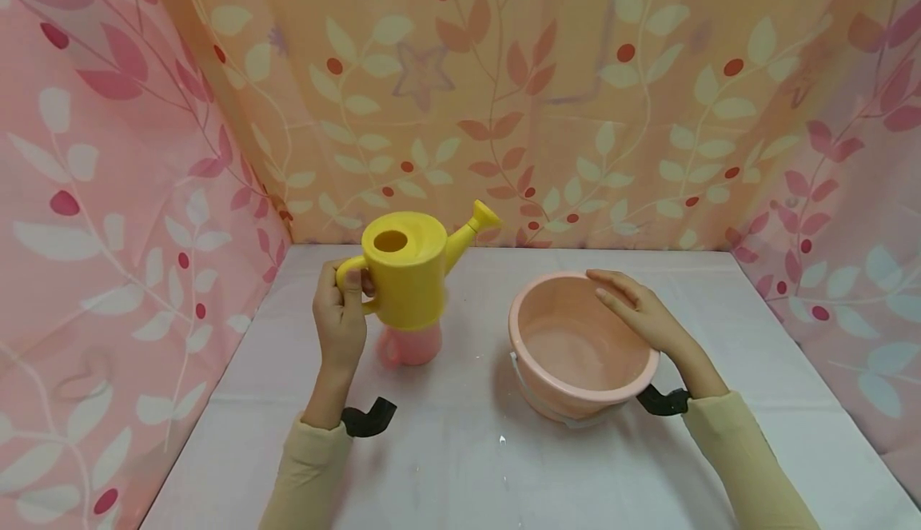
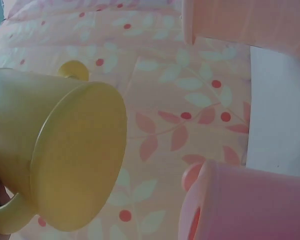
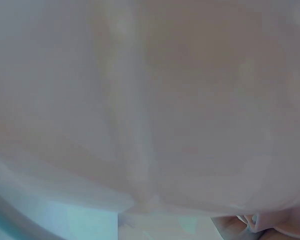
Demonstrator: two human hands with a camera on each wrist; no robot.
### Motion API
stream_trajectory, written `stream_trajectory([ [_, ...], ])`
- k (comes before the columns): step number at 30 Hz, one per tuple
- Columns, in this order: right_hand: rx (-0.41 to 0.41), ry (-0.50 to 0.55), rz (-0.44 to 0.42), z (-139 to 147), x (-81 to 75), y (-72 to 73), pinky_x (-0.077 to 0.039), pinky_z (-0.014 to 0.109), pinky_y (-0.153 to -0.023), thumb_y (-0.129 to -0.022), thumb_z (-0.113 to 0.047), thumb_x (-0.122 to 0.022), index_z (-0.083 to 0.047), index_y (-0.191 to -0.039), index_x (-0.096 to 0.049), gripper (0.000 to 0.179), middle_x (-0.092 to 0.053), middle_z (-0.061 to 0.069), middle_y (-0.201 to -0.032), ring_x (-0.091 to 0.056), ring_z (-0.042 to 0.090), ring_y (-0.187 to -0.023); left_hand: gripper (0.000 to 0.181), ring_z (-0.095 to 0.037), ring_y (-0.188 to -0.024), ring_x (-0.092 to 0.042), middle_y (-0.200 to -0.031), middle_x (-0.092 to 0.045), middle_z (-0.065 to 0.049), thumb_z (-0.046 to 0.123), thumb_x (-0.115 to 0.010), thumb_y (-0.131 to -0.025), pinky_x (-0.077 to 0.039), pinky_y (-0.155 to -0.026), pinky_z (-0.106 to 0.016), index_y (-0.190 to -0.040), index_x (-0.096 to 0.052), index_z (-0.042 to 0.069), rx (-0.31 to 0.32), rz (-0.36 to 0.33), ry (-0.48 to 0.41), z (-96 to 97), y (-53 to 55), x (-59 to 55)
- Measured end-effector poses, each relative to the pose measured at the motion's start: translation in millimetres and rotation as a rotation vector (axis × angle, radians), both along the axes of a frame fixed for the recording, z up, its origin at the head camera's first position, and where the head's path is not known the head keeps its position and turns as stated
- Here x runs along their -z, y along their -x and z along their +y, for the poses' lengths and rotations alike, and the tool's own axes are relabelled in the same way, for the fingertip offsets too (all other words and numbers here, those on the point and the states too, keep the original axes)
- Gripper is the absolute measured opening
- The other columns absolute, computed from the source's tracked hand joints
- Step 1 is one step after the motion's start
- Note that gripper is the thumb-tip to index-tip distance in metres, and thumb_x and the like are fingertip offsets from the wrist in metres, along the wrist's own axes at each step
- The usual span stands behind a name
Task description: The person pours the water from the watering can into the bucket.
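Observation:
My left hand [image 1: 341, 318] grips the handle of a yellow watering can [image 1: 410, 282], held up with its spout pointing right. In the left wrist view, the can's round bottom [image 2: 80, 155] faces the camera. Behind and below it is a pink cup [image 1: 417, 344], partly covered by the can; its pink side [image 2: 260, 205] fills the lower right of the left wrist view. On the right, my right hand [image 1: 643, 314] holds the far right rim of a pale pink bucket [image 1: 576, 386]. Its wall [image 3: 205, 125] fills most of the right wrist view.
A white cloth-covered table [image 1: 460, 450] lies under everything, with small water drops near the bucket. A floral curtain [image 1: 547, 114] hangs along the back and both sides. Dark camera mounts [image 1: 370, 418] stick out from both wrists.

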State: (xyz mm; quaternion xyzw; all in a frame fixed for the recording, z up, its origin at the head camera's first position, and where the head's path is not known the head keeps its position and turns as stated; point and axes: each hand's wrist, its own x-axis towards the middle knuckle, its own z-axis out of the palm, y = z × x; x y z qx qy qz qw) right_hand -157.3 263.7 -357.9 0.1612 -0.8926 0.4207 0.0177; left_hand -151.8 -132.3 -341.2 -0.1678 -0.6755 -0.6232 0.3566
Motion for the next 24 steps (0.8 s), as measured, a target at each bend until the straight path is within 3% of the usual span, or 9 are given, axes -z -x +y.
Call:
stream_trajectory([
  [5,-0.002,0.004,0.003,0,1.0,0.4,-0.027,0.058,-0.103,-0.097,-0.017,-0.049,0.001,-0.134,-0.044,0.042,-0.043,0.020,-0.138,-0.032,0.038,-0.131,0.024,-0.011,-0.069,-0.050,-0.075,-0.052,-0.004,0.009,-0.046,-0.096,-0.045,-0.063,-0.018,-0.092,-0.046,-0.015,-0.044,0.022,-0.037,-6.3,-2.5,-6.0],
  [19,0.000,0.006,0.005,1,1.7,1.3,-0.028,0.057,-0.102,-0.097,-0.016,-0.049,0.000,-0.135,-0.044,0.041,-0.043,0.020,-0.138,-0.033,0.037,-0.131,0.023,-0.015,-0.077,-0.053,-0.083,-0.052,-0.005,0.001,-0.042,-0.097,-0.046,-0.074,-0.020,-0.103,-0.042,-0.021,-0.117,0.047,-0.113,-25.6,-3.0,-3.5],
  [24,-0.002,0.009,0.007,1,1.9,1.9,-0.028,0.057,-0.103,-0.097,-0.015,-0.049,0.000,-0.135,-0.044,0.041,-0.043,0.019,-0.138,-0.033,0.036,-0.131,0.021,-0.014,-0.080,-0.054,-0.083,-0.053,-0.003,0.001,-0.042,-0.097,-0.046,-0.076,-0.020,-0.105,-0.045,-0.018,-0.134,0.043,-0.135,-33.1,-2.5,0.2],
])
